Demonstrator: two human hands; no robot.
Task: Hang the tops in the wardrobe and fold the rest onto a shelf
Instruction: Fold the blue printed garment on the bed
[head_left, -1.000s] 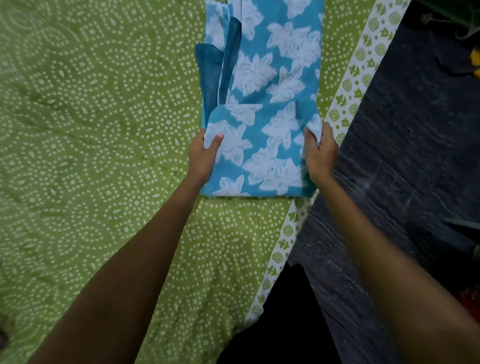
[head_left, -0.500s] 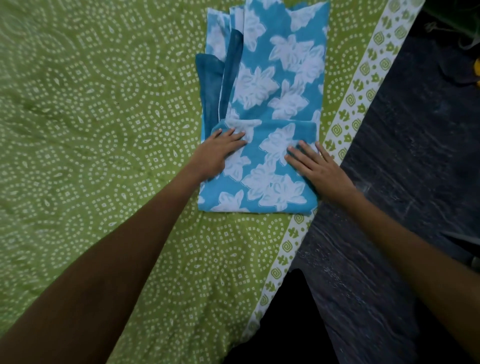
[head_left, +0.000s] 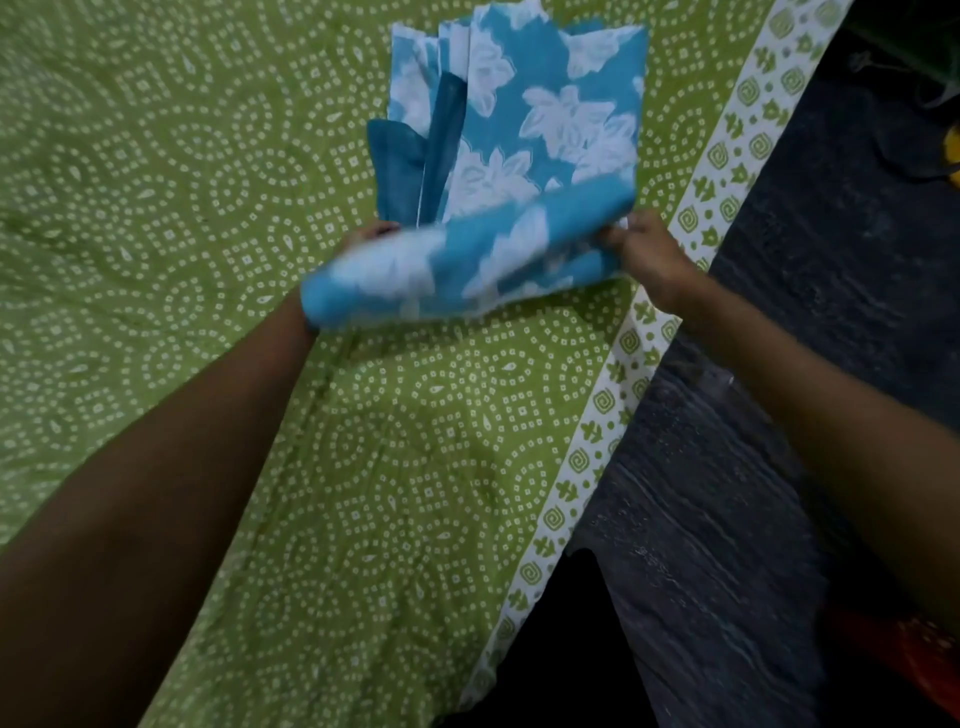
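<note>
A blue garment with white flowers lies folded lengthwise on the green bedspread, with a plain teal inner layer showing along its left side. Its near end is lifted off the bed and blurred by motion. My left hand grips the left side of that lifted end and is mostly hidden behind the cloth. My right hand pinches the right side of it, close to the bedspread's white patterned border.
The bedspread's white border marks the bed edge, running diagonally from upper right to lower middle. Dark stone floor lies to the right. Something orange-red sits at the lower right corner, and a yellow object at the right edge.
Both hands had been pressing flat on the folded near end. Now they grip its two sides and have lifted it up off the bed toward the far part.
</note>
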